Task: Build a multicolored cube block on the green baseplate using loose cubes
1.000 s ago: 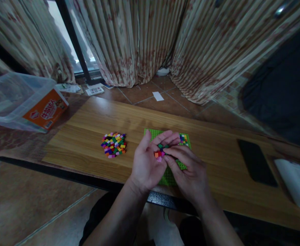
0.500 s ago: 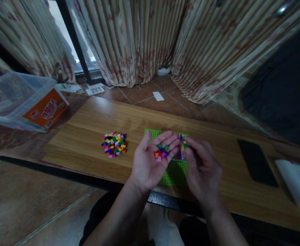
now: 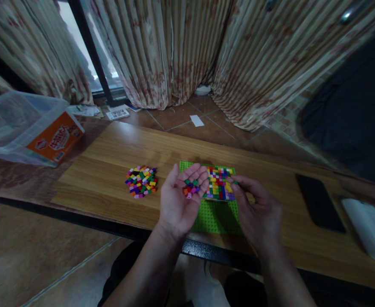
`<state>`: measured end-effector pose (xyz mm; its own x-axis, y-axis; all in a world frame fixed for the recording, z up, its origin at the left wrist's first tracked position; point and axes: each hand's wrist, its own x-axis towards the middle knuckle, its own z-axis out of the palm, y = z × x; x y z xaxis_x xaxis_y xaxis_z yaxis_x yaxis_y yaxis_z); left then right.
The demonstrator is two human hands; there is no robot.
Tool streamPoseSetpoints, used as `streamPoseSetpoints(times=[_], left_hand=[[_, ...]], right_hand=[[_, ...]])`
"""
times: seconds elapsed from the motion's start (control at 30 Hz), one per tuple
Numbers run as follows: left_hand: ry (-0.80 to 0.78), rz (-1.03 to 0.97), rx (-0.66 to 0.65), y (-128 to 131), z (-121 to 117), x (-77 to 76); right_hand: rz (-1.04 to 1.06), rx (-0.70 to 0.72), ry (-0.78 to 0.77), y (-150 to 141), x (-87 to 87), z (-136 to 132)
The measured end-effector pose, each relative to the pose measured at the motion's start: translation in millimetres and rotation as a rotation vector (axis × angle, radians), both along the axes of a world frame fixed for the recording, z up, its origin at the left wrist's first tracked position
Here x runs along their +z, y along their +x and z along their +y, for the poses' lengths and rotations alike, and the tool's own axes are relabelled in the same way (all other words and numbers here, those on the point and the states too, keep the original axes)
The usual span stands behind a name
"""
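Note:
My left hand (image 3: 179,200) is palm up and slightly cupped, carrying several small toy bricks (image 3: 191,187) in green, purple, red, orange and pink. Between the thumb and forefinger of my right hand (image 3: 257,209) is a small green brick (image 3: 235,182). It is held at the right edge of a block of many-coloured bricks (image 3: 218,183), set in tight rows. That block sits on a green studded baseplate (image 3: 219,217), whose left part is partly hidden behind my left hand. A loose heap of coloured bricks (image 3: 141,182) lies on the table to the left.
The wooden table (image 3: 100,170) has a dark front edge. A clear plastic tub (image 3: 24,128) with an orange label stands at the far left. On the right lie a black phone-like slab (image 3: 320,202) and a white packet (image 3: 366,228). Curtains (image 3: 164,55) hang behind.
My left hand has shifted left with its bricks, uncovering more of the brick block. My right hand has moved slightly right, and the green brick in its fingertips now shows.

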<state>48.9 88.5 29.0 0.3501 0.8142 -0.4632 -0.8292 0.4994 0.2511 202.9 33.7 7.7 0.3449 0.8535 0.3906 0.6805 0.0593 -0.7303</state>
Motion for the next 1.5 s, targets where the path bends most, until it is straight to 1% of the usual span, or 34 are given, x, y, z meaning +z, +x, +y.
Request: streamPoseSetpoints(times=[0.13, 0.23, 0.43, 0.53, 0.73, 0.83, 0.9, 1.0, 1.27, 1.5], left_hand=[[-0.001, 0.004, 0.019, 0, 0, 0.5], [0.000, 0.003, 0.015, 0, 1, 0.1], [-0.001, 0.001, 0.010, -1, 1, 0.4], [-0.008, 0.001, 0.008, -1, 1, 0.7], [-0.003, -0.001, 0.005, -1, 1, 0.3], [-0.003, -0.005, 0.008, 0, 1, 0.6], [-0.003, -0.003, 0.011, 0, 1, 0.6], [-0.005, -0.002, 0.007, 0, 1, 0.2], [0.005, 0.001, 0.004, -1, 1, 1.0], [0.022, 0.008, -0.025, -2, 0, 0.0]], right_hand=[[-0.021, 0.039, 0.048, 2, -0.8, 2], [-0.024, 0.054, 0.068, 2, -6.9, 4], [0.074, 0.005, -0.030, 4, -21.6, 6], [0.179, -0.002, -0.054, 6, -26.2, 7], [0.549, 0.011, -0.071, 4, -34.6, 12], [0.644, -0.026, -0.065, 3, -36.8, 13], [0.636, -0.041, -0.063, 2, -37.3, 13], [0.611, -0.027, -0.069, 1, -37.4, 13], [0.642, -0.017, -0.042, -2, -38.7, 13], [0.732, -0.035, -0.064, -6, -35.9, 15]])
